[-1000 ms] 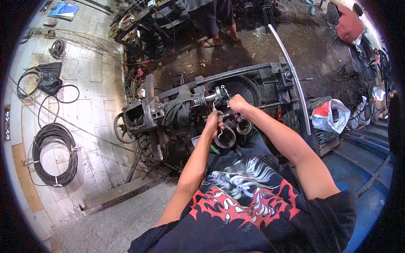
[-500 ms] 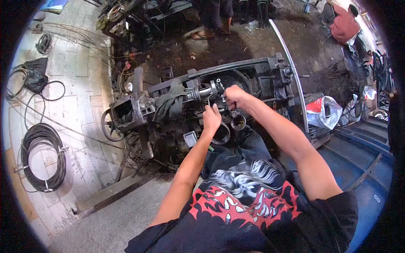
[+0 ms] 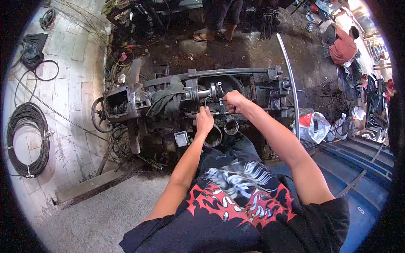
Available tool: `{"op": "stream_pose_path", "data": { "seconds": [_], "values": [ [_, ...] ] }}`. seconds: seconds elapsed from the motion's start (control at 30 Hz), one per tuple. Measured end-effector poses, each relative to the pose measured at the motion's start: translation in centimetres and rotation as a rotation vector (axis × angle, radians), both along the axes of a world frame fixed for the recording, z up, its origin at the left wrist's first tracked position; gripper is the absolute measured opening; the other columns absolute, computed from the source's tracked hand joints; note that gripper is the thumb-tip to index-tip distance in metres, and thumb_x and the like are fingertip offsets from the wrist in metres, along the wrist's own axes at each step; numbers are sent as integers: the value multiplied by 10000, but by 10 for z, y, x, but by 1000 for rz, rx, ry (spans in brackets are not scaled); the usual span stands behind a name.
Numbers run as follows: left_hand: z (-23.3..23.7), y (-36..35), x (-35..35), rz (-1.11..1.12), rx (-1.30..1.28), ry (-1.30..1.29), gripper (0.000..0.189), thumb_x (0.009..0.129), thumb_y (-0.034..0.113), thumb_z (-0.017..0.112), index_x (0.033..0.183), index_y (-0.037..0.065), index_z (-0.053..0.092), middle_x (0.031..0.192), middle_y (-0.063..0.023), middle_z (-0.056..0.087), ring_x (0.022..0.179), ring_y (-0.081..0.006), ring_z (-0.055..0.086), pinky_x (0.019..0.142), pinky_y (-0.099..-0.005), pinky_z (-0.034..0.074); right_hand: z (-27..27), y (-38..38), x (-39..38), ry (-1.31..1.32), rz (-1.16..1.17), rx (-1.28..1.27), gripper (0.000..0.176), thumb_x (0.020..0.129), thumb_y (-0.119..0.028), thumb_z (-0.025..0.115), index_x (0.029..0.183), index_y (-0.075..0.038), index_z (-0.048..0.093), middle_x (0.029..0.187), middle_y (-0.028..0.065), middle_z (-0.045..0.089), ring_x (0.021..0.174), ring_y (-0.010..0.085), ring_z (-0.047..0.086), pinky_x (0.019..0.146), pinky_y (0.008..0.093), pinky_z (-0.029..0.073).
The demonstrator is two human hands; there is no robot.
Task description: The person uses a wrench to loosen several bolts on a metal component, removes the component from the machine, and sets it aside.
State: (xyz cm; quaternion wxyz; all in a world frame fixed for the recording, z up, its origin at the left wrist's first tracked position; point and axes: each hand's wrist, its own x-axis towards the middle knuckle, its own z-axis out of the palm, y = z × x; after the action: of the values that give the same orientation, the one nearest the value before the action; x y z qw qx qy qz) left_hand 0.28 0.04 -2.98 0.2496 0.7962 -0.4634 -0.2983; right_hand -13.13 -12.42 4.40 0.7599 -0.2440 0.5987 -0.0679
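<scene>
A dark metal lathe-like machine (image 3: 236, 72) lies across the middle, with a shiny round spindle part (image 3: 205, 93) at its centre. My left hand (image 3: 204, 121) is closed around a thin metal rod just below that part. Right of the spindle, my right hand (image 3: 234, 101) is closed at the tool area; its fingers hide what it grips. A dark cloth (image 3: 168, 98) drapes over the machine to the left. Below the hands are a round can (image 3: 231, 127) and a small white tray (image 3: 182, 138).
A long pale pipe (image 3: 292, 82) stands at the right of the machine, near a white and red bag (image 3: 314, 126). Coiled cable (image 3: 42, 147) lies on the left floor. One person (image 3: 344, 47) crouches at upper right; another person's legs (image 3: 219, 21) show at the top.
The view has shifted, so the machine and floor items appear further left. My hands remain at the spindle area, with the left still below it and the right beside it.
</scene>
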Motion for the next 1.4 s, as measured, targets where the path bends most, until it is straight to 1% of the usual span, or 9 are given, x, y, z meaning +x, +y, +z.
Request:
{"op": "stream_pose_path", "data": {
  "seconds": [0.17,0.3,0.37,0.5,0.67,0.87,1.3,1.37,1.4],
  "values": [
    [7,-2,7,167,96,91,371,989,271,412,933,-64,561,852,-338,621,870,-517,592,789,-579,440,-2,4,2,40,27,-30,225,931,-94,435,706,-94,420,563,-11,302,430,111,292,402,303,228],
    [4,-7,17,-69,208,-7,375,947,255,445,915,-71,629,942,-346,626,949,-500,595,855,-550,459,-9,6,1,56,48,-73,262,908,-75,430,648,-93,410,548,5,325,436,114,298,401,296,237],
    [10,-14,17,-78,228,-17,356,921,233,464,872,-61,657,947,-341,629,959,-489,602,864,-535,466,-18,4,-1,38,28,-57,199,873,-61,430,692,-15,498,596,101,441,483,196,416,402,367,289],
    [28,-29,16,-188,425,-6,279,828,179,540,858,-62,677,874,-304,659,883,-430,663,747,-464,530,-20,5,-2,34,51,-95,211,857,-49,430,675,-3,525,613,120,472,493,204,428,408,377,295],
    [-20,-30,31,14,498,213,278,812,159,575,841,-101,667,802,-276,674,773,-337,702,642,-445,519,-10,8,0,64,42,-116,209,870,-56,445,665,-45,486,573,71,409,457,167,376,401,354,287],
    [33,-46,20,50,548,295,294,817,129,538,827,-140,655,737,-272,667,644,-350,689,604,-446,521,-14,8,-3,36,16,-93,216,883,-66,457,667,-74,450,540,32,362,427,142,346,389,335,271],
    [47,-73,17,-197,681,8,226,755,61,533,751,-132,649,679,-273,643,602,-363,665,544,-474,501,1,9,-1,64,28,-180,212,834,-3,407,646,-27,502,529,85,402,424,169,364,373,359,263],
    [42,-73,25,-192,636,267,215,737,56,535,746,-130,641,657,-247,621,541,-357,615,496,-472,454,-4,8,-1,81,38,-169,216,835,-5,406,649,-23,515,528,90,411,421,172,367,370,362,265],
    [40,-75,28,-90,693,416,254,800,127,561,865,-88,680,778,-106,631,627,-214,542,543,-379,377,-4,8,0,90,43,-177,223,836,-8,406,641,-22,514,526,96,418,419,177,375,367,366,270]
  ]
}}
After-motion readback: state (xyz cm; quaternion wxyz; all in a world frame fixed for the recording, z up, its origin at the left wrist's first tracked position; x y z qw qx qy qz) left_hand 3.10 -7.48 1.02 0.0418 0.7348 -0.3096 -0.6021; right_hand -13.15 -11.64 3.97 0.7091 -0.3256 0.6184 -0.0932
